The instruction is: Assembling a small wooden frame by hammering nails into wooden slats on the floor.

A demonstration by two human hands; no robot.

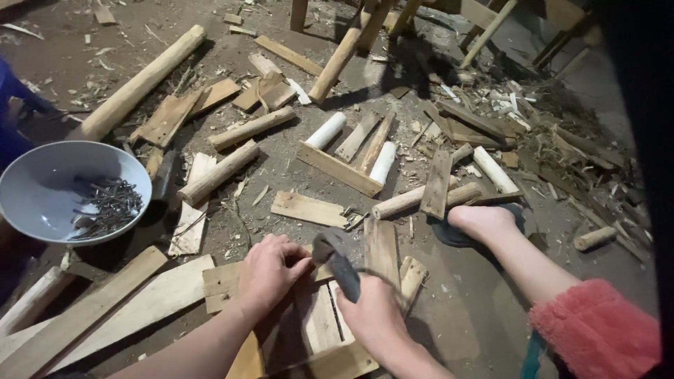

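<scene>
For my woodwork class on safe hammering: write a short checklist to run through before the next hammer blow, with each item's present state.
1. Right hand grips the hammer firmly: ok.
2. Left hand steadies the wooden slat frame: ok.
3. Left fingers clear of the hammer head: not ok, they sit right beside it.
4. Nail upright under the head: cannot tell, hidden.
5. Bare foot away from the work: ok, but loose scraps lie around it.
6. Bowl of nails nearby: ok.
</scene>
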